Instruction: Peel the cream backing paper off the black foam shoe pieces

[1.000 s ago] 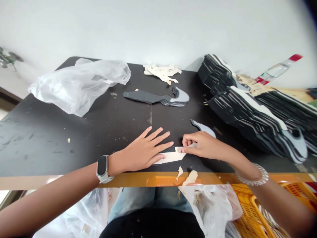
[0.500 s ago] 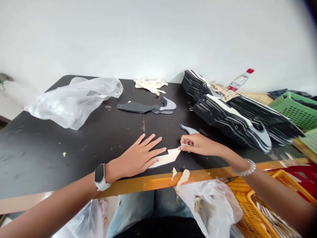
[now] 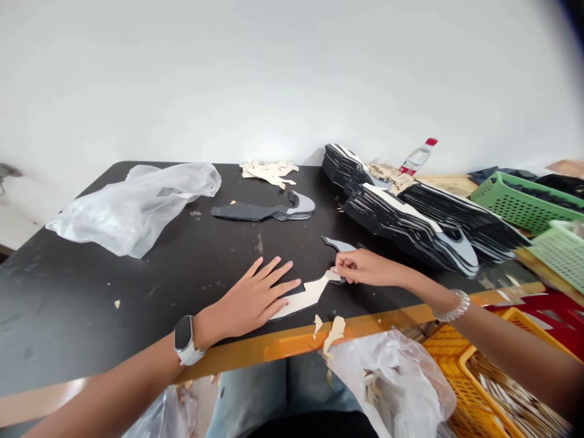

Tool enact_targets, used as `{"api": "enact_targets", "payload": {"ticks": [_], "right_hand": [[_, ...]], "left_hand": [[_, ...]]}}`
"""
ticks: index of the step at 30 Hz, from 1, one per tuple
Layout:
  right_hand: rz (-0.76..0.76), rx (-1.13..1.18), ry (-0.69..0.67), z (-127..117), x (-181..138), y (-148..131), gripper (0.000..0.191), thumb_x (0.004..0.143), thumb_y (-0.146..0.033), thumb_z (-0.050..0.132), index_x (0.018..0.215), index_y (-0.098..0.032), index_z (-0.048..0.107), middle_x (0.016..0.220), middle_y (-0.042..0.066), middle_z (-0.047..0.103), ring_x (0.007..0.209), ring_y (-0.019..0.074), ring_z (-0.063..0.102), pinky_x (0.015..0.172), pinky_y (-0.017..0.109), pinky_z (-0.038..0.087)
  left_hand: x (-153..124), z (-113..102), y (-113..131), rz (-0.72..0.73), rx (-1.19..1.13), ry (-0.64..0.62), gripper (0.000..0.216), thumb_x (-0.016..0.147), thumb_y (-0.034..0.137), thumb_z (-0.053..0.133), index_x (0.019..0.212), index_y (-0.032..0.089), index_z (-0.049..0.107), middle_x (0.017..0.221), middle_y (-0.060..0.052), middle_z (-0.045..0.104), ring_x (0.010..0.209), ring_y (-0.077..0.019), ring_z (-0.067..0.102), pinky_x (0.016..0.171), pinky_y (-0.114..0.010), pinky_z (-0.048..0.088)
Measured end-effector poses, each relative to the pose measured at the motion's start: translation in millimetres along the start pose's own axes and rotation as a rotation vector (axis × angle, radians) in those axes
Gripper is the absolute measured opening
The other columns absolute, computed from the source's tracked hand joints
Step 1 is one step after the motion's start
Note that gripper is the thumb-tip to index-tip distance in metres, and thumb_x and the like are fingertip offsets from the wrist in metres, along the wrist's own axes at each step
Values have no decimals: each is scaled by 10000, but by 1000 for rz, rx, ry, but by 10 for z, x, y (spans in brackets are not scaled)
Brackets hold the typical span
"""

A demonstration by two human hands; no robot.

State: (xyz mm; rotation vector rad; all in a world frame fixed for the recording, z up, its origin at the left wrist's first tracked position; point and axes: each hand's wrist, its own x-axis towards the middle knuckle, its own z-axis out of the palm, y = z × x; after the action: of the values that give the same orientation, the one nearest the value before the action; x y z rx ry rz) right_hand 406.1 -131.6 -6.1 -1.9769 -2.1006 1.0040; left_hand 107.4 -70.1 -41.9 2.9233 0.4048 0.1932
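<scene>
My left hand (image 3: 250,298) lies flat with fingers spread over a dark, curved cut piece (image 3: 298,288) near the table's front edge. A whitish strip (image 3: 306,298) runs along the top of this piece, its left end hidden under my palm. My right hand (image 3: 360,266) is closed in a pinch at the strip's right end; its fingertips cover the exact hold. Just behind those fingers lies another dark and grey cut piece (image 3: 337,244), partly covered by the hand. Farther back is a small stack of dark pieces with grey curved ends (image 3: 267,211).
Tall stacks of dark pieces (image 3: 406,225) stand at the right, near a bottle (image 3: 418,157) and green baskets (image 3: 515,198). A clear plastic bag (image 3: 137,204) lies at left. Cream scraps (image 3: 269,172) sit by the wall. Below the edge are another bag (image 3: 396,377) and a yellow basket (image 3: 456,359).
The strip's right end, lifted toward my fingers before, now lies farther along the dark piece. My left hand stays flat on it. The whole view has shifted slightly.
</scene>
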Motion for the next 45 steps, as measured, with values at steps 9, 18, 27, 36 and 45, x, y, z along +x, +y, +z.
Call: {"api": "enact_targets", "payload": {"ticks": [9, 18, 27, 36, 45], "right_hand": [[-60, -115, 41, 42, -35, 9, 282, 893, -429, 490, 744, -197, 551, 656, 20, 634, 571, 140, 543, 558, 273, 361], [-90, -146, 60, 46, -120, -66, 260, 970, -334, 362, 806, -196, 510, 718, 37, 654, 653, 153, 596, 646, 298, 418], [-37, -270, 124, 77, -89, -37, 313, 933, -444, 451, 794, -193, 576, 687, 34, 640, 610, 162, 586, 571, 277, 386], [-260, -699, 487, 426, -204, -211, 424, 910, -538, 442, 1067, -165, 567, 1100, 142, 621, 1036, 302, 563, 842, 432, 446], [-472, -514, 410, 487, -202, -215, 222, 923, -410, 496, 910, -192, 536, 904, 60, 601, 843, 212, 537, 796, 371, 450]], "left_hand": [[-1, -22, -3, -11, -40, -12, 447, 1005, 427, 267, 1428, 310, 354, 1538, -37, 277, 1431, -266, 201, 1129, -512, 206], [-14, -31, 16, -4, -62, -36, 646, 933, 608, 318, 1466, 244, 283, 1547, -77, 236, 1432, -308, 176, 1132, -540, 183], [-12, -77, 45, -13, -85, -33, 584, 941, 548, 380, 1447, 263, 326, 1540, -75, 258, 1426, -315, 195, 1121, -567, 221], [-16, -46, 131, -33, -179, 18, 427, 897, 375, 516, 1277, 192, 450, 1498, -107, 345, 1428, -301, 199, 1144, -570, 203], [-18, -62, 196, 11, -273, 122, 391, 869, 132, 455, 1246, 238, 433, 1272, -74, 546, 1222, -221, 500, 1060, -420, 414]]}}
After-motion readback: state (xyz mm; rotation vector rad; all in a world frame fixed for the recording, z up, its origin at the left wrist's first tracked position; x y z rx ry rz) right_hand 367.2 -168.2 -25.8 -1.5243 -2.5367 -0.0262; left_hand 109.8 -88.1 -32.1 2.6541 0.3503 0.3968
